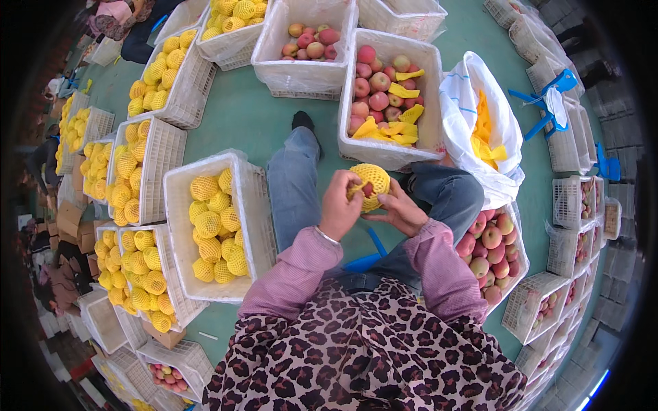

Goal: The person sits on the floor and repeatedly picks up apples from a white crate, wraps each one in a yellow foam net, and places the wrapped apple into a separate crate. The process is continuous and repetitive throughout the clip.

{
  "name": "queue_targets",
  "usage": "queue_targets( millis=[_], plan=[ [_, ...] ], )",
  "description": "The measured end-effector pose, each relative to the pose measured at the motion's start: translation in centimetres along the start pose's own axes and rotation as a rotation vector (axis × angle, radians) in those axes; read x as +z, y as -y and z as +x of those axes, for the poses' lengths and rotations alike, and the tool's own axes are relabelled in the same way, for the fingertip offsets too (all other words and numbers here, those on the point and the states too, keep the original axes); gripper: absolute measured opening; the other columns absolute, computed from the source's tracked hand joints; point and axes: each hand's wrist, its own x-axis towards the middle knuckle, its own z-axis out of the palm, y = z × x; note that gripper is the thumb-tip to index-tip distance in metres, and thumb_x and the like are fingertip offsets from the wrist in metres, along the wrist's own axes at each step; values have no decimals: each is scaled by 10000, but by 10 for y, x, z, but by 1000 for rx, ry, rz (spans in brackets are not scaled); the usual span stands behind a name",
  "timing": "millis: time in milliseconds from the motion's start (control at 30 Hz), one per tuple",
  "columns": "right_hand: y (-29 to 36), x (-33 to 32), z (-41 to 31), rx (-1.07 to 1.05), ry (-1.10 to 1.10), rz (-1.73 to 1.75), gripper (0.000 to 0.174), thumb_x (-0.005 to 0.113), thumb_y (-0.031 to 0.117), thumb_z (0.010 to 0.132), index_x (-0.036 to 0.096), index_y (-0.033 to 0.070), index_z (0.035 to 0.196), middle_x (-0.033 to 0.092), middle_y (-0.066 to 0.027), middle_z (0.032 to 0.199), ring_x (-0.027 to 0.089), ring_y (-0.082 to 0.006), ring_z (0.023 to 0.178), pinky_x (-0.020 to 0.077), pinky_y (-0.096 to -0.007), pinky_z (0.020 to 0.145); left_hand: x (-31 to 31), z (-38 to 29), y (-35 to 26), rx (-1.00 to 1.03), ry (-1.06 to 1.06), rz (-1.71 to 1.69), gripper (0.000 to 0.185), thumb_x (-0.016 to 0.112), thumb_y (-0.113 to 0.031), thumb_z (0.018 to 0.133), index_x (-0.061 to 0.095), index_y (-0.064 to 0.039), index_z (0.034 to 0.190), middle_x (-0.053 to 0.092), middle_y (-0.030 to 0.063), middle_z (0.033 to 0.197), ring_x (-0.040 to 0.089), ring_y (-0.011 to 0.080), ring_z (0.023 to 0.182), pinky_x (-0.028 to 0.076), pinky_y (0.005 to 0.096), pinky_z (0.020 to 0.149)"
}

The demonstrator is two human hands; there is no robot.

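Between my two hands is an apple (368, 190) in a yellow foam net sleeve (374, 180), with a patch of red skin showing through the gap. My left hand (339, 204) pinches the sleeve's left side, and my right hand (402, 209) grips its lower right edge. Beyond them stands a white plastic crate (347, 146) of bare apples, with several flat yellow sleeves (393, 131) lying on top. To the left, a lined crate (177, 257) holds apples in yellow sleeves (209, 224).
A white woven sack (460, 118) with yellow sleeves stands right of the far crate. Bare apples (491, 251) fill a crate by my right leg. More crates (167, 169) of sleeved apples line the left. A blue stool (550, 103) is at right. People (61, 287) are far left.
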Motion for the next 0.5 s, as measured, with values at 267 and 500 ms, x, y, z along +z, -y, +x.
queue_targets(
  millis=[267, 500],
  plan=[
    [-16, 8, 25, -278, -188, -233, 962, 826, 120, 718, 215, 39, 1456, 452, -132, 1301, 493, -203, 1187, 461, -325, 977, 1, 3, -1, -117, -49, -217, 197, 607, 30, 808, 510, -9, 975, 563, 96, 878, 566, 169, 753, 471, 290, 700],
    [-31, 0, 40, -392, -358, -480, 911, 814, 120, 729, 263, 75, 1453, 449, -115, 1326, 490, -211, 1201, 456, -312, 981, 3, 11, 0, -134, 56, -149, 202, 637, -8, 829, 499, -12, 976, 570, 105, 868, 580, 189, 758, 483, 306, 705]
  ],
)
